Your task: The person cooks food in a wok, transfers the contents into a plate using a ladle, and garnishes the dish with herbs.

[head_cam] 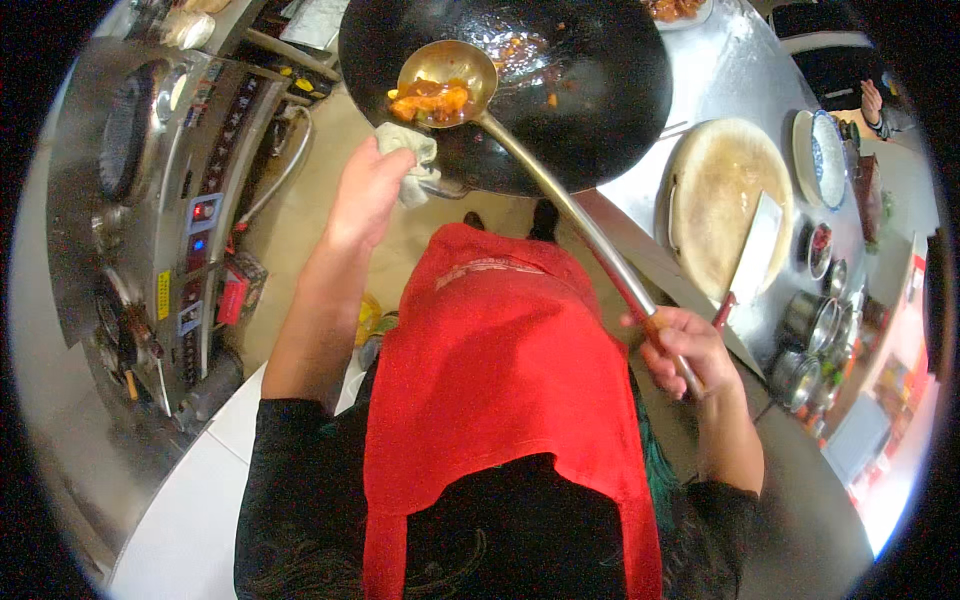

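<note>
A large black wok (600,97) fills the top of the view, its inside wet with brown sauce and a few food scraps. My left hand (371,176) grips the wok's near-left edge through a folded pale cloth (409,154), which hides the grip itself. In my right hand (686,352) is the wooden end of a long-handled metal ladle (555,187). The ladle's bowl lies over the wok's left part and holds glossy sauced food pieces (435,101). A plate of similar brown food (671,9) stands beyond the wok at the top right, partly cut off.
On the steel counter (630,172) at right, a cleaver (757,240) rests on a round chopping board (701,172). Blue-patterned plates (827,161) and several metal pots (811,322) stand farther right. Another person's hand (871,103) shows there. At left runs a stove (202,210) with lit displays.
</note>
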### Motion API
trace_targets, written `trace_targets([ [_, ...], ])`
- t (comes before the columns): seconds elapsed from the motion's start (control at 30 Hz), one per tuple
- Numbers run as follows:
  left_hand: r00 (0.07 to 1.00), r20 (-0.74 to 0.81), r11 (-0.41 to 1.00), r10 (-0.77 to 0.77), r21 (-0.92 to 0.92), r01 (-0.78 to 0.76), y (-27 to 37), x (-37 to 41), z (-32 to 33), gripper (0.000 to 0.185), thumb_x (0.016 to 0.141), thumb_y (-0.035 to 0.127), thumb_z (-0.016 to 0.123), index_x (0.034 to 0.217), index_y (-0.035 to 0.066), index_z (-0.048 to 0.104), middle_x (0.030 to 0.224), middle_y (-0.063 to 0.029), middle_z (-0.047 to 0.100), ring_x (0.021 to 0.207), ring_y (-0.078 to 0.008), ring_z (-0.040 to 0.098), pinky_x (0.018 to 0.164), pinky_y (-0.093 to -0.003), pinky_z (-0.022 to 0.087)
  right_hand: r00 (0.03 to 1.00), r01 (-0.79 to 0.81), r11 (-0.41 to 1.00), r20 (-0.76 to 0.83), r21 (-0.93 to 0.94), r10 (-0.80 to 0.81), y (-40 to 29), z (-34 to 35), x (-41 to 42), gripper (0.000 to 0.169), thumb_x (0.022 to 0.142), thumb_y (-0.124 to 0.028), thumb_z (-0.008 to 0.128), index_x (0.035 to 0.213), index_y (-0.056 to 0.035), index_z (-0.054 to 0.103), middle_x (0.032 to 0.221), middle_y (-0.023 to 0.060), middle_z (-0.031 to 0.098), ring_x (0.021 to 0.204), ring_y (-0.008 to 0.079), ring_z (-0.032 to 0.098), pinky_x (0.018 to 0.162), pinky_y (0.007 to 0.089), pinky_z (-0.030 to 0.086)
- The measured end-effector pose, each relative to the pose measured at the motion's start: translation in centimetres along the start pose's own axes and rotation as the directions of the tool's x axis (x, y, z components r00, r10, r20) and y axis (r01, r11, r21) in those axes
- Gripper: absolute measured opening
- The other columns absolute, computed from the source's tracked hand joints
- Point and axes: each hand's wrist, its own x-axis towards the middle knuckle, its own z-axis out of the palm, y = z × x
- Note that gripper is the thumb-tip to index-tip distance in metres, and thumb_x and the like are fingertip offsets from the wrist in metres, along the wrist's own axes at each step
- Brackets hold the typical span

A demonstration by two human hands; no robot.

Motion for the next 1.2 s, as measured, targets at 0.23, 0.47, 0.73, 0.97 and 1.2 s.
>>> trace_targets([
  [0.23,1.0,-0.004,0.999,-0.005,0.032,0.006,0.2,0.3,-0.6,0.03,0.08,0.001,0.045,0.107,-0.001,0.056,0.099,-0.0063,0.062,0.088,-0.0149,0.058,0.078,-0.0287,0.046,0.994,0.058,0.996,0.094,0.067,-0.064,-0.1,-0.9,1.5,0.052,0.083,-0.031,0.062,0.119,0.0035,0.049,0.053,0.0031,0.044,0.035,0.0099,0.041,0.03,0.0219,0.032],
  [0.47,0.991,-0.097,0.996,-0.09,-0.03,0.087,-0.8,-0.1,-0.9,0.035,0.082,0.001,0.047,0.116,-0.002,0.053,0.108,-0.0105,0.061,0.097,-0.0192,0.059,0.085,-0.0317,0.046,0.971,0.234,0.969,0.04,0.079,-0.237,-3.8,-3.6,-3.0,0.057,0.083,-0.034,0.063,0.125,0.0001,0.045,0.056,0.0025,0.044,0.037,0.0103,0.042,0.031,0.0226,0.033],
  [0.73,0.988,-0.15,0.997,-0.038,-0.068,0.028,-1.5,-0.4,-0.1,0.038,0.076,0.0,0.043,0.112,-0.004,0.053,0.103,-0.0092,0.06,0.09,-0.0192,0.059,0.08,-0.03,0.047,0.758,0.561,0.799,-0.254,-0.216,-0.601,-12.2,-7.3,-4.3,0.044,0.088,-0.027,0.055,0.121,0.0012,0.047,0.058,0.0011,0.046,0.039,0.009,0.042,0.036,0.0197,0.033],
  [0.97,0.966,-0.226,0.988,-0.123,-0.119,0.098,-1.0,-0.9,0.9,0.039,0.073,-0.002,0.043,0.111,-0.001,0.05,0.102,-0.0069,0.059,0.091,-0.0177,0.057,0.082,-0.0287,0.045,0.619,0.55,0.741,-0.407,-0.386,-0.672,-18.0,-11.9,2.2,0.032,0.089,-0.018,0.051,0.117,-0.0011,0.049,0.062,0.0005,0.048,0.043,0.0083,0.046,0.039,0.0207,0.037],
  [1.2,0.955,-0.257,0.987,-0.148,-0.106,0.124,-1.0,-1.3,1.4,0.036,0.073,-0.003,0.044,0.108,-0.001,0.051,0.099,-0.0081,0.06,0.088,-0.0177,0.058,0.078,-0.0291,0.047,0.583,0.492,0.721,-0.43,-0.489,-0.689,-19.2,-12.5,5.9,0.015,0.087,-0.014,0.051,0.097,-0.003,0.053,0.064,0.0008,0.051,0.047,0.008,0.047,0.041,0.0214,0.04],
])
